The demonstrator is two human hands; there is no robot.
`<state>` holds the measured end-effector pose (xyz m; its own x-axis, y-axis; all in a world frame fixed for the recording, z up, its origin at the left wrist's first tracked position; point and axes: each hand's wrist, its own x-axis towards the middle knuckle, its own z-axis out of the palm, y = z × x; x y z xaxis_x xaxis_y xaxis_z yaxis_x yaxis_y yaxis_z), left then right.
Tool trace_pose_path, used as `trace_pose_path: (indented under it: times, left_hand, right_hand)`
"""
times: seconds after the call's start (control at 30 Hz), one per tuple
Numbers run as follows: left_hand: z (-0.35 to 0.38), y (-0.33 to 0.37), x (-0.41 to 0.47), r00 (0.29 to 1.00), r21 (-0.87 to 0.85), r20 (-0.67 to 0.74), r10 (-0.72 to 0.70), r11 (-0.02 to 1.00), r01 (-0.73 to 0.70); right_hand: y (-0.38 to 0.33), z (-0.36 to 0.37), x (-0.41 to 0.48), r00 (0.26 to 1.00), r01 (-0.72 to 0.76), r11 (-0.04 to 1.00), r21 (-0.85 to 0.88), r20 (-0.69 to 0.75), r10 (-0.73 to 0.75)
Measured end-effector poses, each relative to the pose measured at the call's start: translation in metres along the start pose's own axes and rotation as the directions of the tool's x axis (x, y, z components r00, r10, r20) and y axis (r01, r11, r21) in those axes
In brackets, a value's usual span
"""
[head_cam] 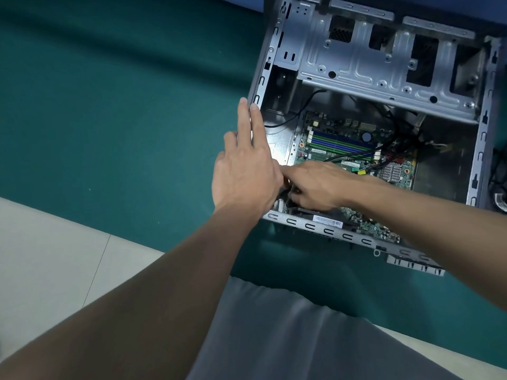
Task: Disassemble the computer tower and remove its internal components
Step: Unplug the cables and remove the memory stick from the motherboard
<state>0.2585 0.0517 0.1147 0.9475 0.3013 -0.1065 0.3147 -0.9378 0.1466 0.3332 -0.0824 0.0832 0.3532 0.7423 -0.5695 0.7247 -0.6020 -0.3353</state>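
Note:
The open computer tower lies on its side on a teal table, its grey metal frame bare. A green motherboard with blue and green memory slots sits inside, crossed by black cables. My left hand lies flat with straight fingers along the case's left edge. My right hand reaches into the lower left of the case, its fingers curled down round a dark part that my hands mostly hide. A black card with a barcode label lies just below that hand.
An empty metal drive cage spans the top of the case. The teal table surface stretches to the left. Pale floor tiles show beyond the table's near edge. My grey trousers fill the bottom centre.

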Motion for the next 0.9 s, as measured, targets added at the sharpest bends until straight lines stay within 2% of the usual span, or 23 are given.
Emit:
trace_pose_path:
  times: [0.07,0.17,0.3,0.47,0.67,0.9]
  left_hand:
    - [0.001,0.0,0.0,1.0,0.005,-0.001,0.003,1.0,-0.003]
    - [0.002,0.0,0.0,1.0,0.011,-0.001,0.001,1.0,-0.001]
    - [0.002,0.001,0.0,1.0,0.013,-0.004,0.0,1.0,0.0]
    - [0.002,0.001,0.0,1.0,0.012,-0.003,0.003,1.0,-0.003]
    - [0.001,0.001,0.0,1.0,0.008,-0.005,0.001,1.0,-0.001]
    - [0.002,0.0,0.0,1.0,0.004,-0.006,-0.003,1.0,0.003]
  right_hand:
    - [0.0,0.004,0.0,0.999,-0.016,0.997,-0.072,-0.036,0.013]
    - [0.0,0.008,-0.001,0.996,-0.011,0.998,-0.055,-0.085,0.007]
    - [-0.005,0.003,-0.002,1.0,0.006,1.0,-0.005,0.02,-0.006]
    - [-0.006,0.005,-0.007,0.998,-0.04,0.988,-0.147,-0.051,0.032]
    - [-0.006,-0.001,-0.007,1.0,0.008,1.0,-0.004,-0.001,-0.008]
    - [-0.01,-0.006,-0.007,0.996,-0.083,0.982,-0.171,-0.049,0.076]
